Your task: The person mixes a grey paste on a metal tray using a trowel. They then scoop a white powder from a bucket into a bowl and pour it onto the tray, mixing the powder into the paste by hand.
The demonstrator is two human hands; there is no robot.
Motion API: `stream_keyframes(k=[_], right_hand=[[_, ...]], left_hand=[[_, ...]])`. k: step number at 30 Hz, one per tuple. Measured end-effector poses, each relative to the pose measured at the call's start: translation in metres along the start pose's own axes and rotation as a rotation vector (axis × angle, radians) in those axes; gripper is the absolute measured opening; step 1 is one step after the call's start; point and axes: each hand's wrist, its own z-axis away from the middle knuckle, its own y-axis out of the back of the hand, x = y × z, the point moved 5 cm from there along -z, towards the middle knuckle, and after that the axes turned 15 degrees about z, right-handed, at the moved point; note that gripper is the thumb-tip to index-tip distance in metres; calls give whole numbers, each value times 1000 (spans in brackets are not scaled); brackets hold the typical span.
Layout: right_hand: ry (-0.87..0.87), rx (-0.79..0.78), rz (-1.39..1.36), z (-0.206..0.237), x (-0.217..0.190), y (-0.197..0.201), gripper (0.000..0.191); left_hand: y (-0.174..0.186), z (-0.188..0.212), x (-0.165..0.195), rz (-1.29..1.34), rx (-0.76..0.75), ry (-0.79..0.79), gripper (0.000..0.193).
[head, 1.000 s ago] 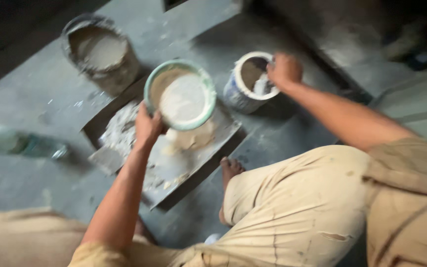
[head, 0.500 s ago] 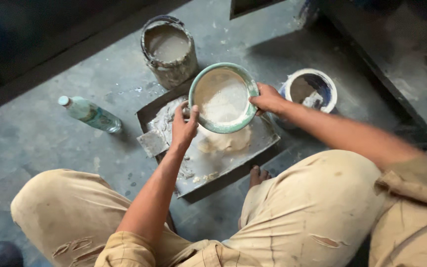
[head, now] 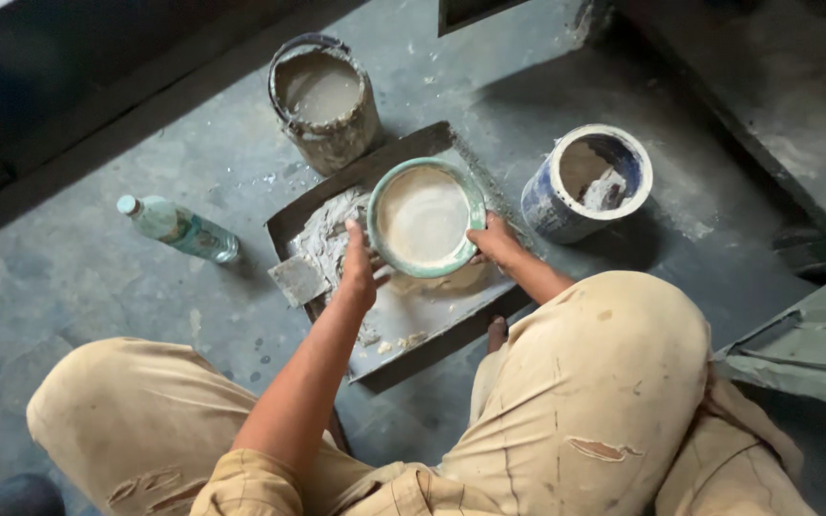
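Both hands are gripping one round green-rimmed bowl (head: 424,217) at opposite sides of its rim. The left hand (head: 359,270) is clasping the near-left edge, thumb over the rim; the right hand (head: 495,241) is clasping the right edge, fingers curled under it. The bowl, holding pale powder or paste, is being held level just above a flat grey tray (head: 413,315) lying on the floor. On the tray, a heap of whitish putty (head: 325,234) is lying left of the bowl, with a flat scraper blade (head: 298,280) resting at the tray's left edge. Beyond the tray, a crusted bucket (head: 324,100) is standing upright, filled with pale mix. To the right, a blue can (head: 585,182) is standing near the right hand. A plastic bottle (head: 176,227) is lying on its side, well left of the tray. The person's knees, in tan trousers (head: 576,382), are flanking the arms.
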Motion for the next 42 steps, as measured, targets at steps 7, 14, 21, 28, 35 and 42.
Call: stream_keyframes(k=[7, 14, 21, 28, 35, 42], right_hand=[[13, 70, -2, 23, -21, 3, 42], [49, 92, -26, 23, -26, 8, 44], [138, 211, 22, 16, -19, 18, 52], [277, 516, -113, 8, -11, 96, 40], [459, 1166, 352, 67, 5, 220, 43], [466, 1237, 523, 77, 20, 237, 43]], left_hand=[[-2, -2, -3, -57, 15, -8, 99], [-1, -6, -6, -70, 30, 21, 102], [-9, 1, -3, -69, 8, 31, 102], [-24, 12, 14, -94, -68, -12, 103], [-37, 18, 19, -127, -77, -21, 94], [-53, 29, 26, -153, -145, -71, 91]])
